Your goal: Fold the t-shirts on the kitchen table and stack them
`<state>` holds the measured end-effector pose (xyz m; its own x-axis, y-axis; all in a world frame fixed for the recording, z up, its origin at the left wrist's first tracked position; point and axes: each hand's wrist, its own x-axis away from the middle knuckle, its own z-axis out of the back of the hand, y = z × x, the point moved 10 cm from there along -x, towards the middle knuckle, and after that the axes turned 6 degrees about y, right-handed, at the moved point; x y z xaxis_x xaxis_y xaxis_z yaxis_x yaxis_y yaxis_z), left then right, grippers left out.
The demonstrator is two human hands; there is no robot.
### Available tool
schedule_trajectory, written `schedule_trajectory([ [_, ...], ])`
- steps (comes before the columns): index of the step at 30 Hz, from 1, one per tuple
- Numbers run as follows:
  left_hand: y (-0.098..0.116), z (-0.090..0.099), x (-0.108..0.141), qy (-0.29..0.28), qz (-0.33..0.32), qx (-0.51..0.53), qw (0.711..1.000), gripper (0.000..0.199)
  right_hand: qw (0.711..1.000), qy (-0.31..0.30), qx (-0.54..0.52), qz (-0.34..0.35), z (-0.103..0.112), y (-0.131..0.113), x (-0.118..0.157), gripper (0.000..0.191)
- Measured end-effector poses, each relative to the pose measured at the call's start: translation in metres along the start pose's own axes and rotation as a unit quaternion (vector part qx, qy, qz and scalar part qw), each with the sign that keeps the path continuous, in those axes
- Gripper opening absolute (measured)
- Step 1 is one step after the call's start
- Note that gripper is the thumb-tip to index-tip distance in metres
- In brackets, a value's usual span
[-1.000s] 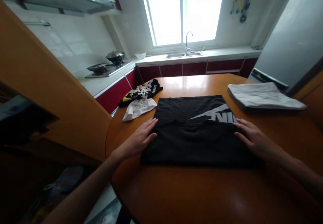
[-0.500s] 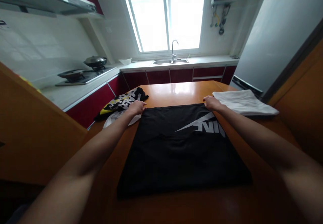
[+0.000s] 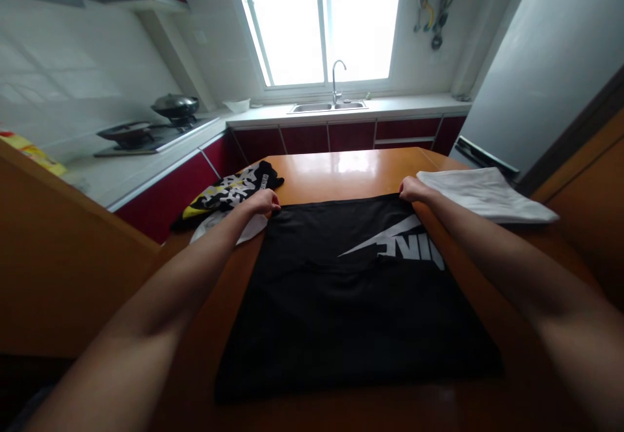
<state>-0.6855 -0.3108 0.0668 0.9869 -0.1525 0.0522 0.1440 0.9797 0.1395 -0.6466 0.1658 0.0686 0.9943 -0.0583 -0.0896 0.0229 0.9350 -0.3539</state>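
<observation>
A black shirt (image 3: 351,315) lies spread on the orange-brown wooden table (image 3: 336,165), its white lettering and pointed logo upside down at the upper right. My left hand (image 3: 266,202) is closed on the shirt's far left corner. At the far right corner, my right hand (image 3: 411,189) pinches the same far edge. Beside my left hand is a crumpled black, white and yellow garment (image 3: 234,188), with a white cloth (image 3: 251,229) partly under it. A folded white cloth (image 3: 482,193) lies just right of my right hand.
Beyond the table, a white counter holds a sink (image 3: 326,106) with a tall faucet. Pans (image 3: 175,105) stand on the stove at the left. A large pale grey appliance (image 3: 541,62) rises at the right, and an orange-brown panel (image 3: 63,263) fills the left side.
The view has tilted down slightly and come closer, so the shirt looks larger. Both hands still hold the far corners, and the shirt's far edge looks a little wider between them.
</observation>
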Motion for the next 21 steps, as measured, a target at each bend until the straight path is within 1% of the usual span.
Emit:
schedule_trajectory([
  [2, 0.003, 0.008, 0.008, 0.006, -0.009, 0.002, 1.000, 0.018, 1.000, -0.003, -0.003, -0.017, 0.008, 0.001, 0.004, 0.015],
  [4, 0.007, 0.022, 0.018, 0.028, -0.022, 0.008, 0.999, 0.017, 1.000, 0.009, -0.010, -0.020, 0.024, 0.000, 0.010, 0.015],
  [7, 0.012, 0.052, 0.039, 0.082, -0.043, 0.022, 0.995, 0.021, 0.999, 0.039, -0.028, -0.003, 0.054, -0.004, 0.027, 0.017],
  [10, 0.015, 0.083, 0.071, 0.141, -0.075, 0.055, 0.986, 0.029, 0.995, 0.078, -0.066, 0.024, 0.087, -0.007, 0.052, 0.018],
  [13, 0.020, 0.114, 0.119, 0.218, -0.136, 0.108, 0.960, 0.034, 0.981, 0.137, -0.125, 0.064, 0.120, -0.010, 0.088, 0.015],
  [15, 0.022, 0.128, 0.159, 0.263, -0.168, 0.125, 0.942, 0.034, 0.972, 0.161, -0.145, 0.094, 0.136, -0.011, 0.117, 0.011],
  [18, 0.027, 0.134, 0.223, 0.311, -0.204, 0.127, 0.920, 0.034, 0.965, 0.172, -0.153, 0.125, 0.148, -0.010, 0.166, 0.010],
  [20, 0.033, 0.131, 0.266, 0.335, -0.231, 0.120, 0.906, 0.032, 0.961, 0.169, -0.165, 0.146, 0.148, -0.008, 0.202, 0.015],
  [21, 0.037, 0.126, 0.287, 0.341, -0.245, 0.116, 0.900, 0.030, 0.957, 0.166, -0.176, 0.158, 0.145, -0.007, 0.220, 0.017],
])
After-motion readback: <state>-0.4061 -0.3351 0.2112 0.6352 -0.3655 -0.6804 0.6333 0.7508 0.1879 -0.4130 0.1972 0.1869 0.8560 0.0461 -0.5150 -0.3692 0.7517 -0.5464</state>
